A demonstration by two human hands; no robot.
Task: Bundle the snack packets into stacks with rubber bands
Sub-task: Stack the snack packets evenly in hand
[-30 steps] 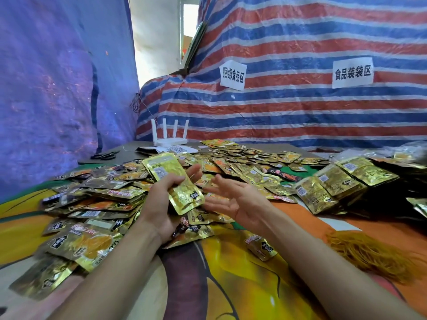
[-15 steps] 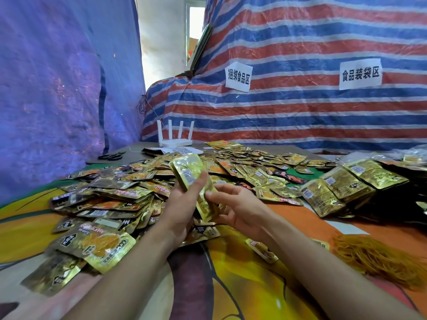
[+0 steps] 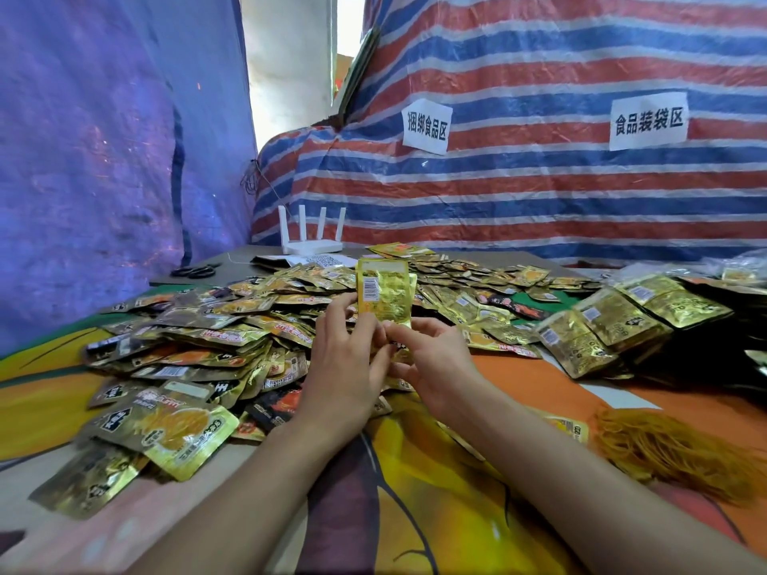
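Observation:
A small stack of gold snack packets [image 3: 384,293] stands upright on its short edge at the middle of the table. My left hand [image 3: 346,359] grips its lower left side, thumb on the front. My right hand [image 3: 431,354] pinches its lower right edge from the other side. A wide heap of loose gold and black packets [image 3: 199,338] spreads to the left and behind. A tangle of orange rubber bands [image 3: 668,446] lies on the cloth at the right, apart from both hands.
Bundled packet stacks [image 3: 618,317] lie at the right next to dark bags. A white router [image 3: 311,238] and black scissors [image 3: 195,271] sit at the table's far left. Striped tarpaulin [image 3: 539,193] walls off the back, blue sheeting the left.
The packets were lying tilted in my left palm; they have been turned upright. My right hand moved in from open beside them and now holds their lower edge.

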